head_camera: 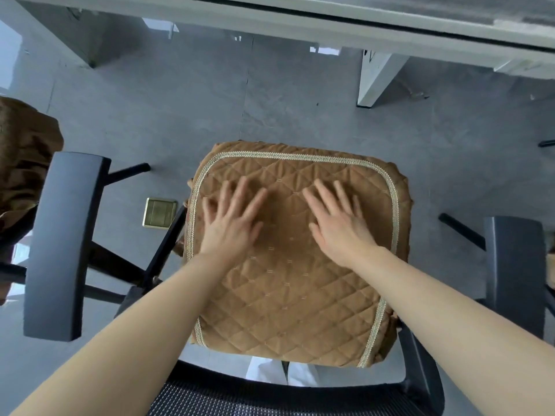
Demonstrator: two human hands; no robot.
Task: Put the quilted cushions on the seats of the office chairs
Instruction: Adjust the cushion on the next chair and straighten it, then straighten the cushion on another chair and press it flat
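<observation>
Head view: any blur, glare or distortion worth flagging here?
Head view: the left hand has motion-smeared fingers, the right hand less so; the quilted cushion stitching is sharp; wide-angle bending curves the desk edge and stretches the forearms; pale window reflections on the floor; light soft and even.

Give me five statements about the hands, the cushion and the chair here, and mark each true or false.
1. Both hands lie flat, palms down, on the quilted cushion. True: the left hand and right hand rest on it with fingers spread.
2. The cushion lies on the floor. False: it covers the seat of the office chair, between the left armrest and the right armrest.
3. The cushion is plain blue. False: it is brown, diamond-quilted, with a pale braided trim.
4. A brass floor socket sits in the grey floor left of the seat. True.
5. The right hand grips an armrest. False: it lies open on the cushion.
</observation>
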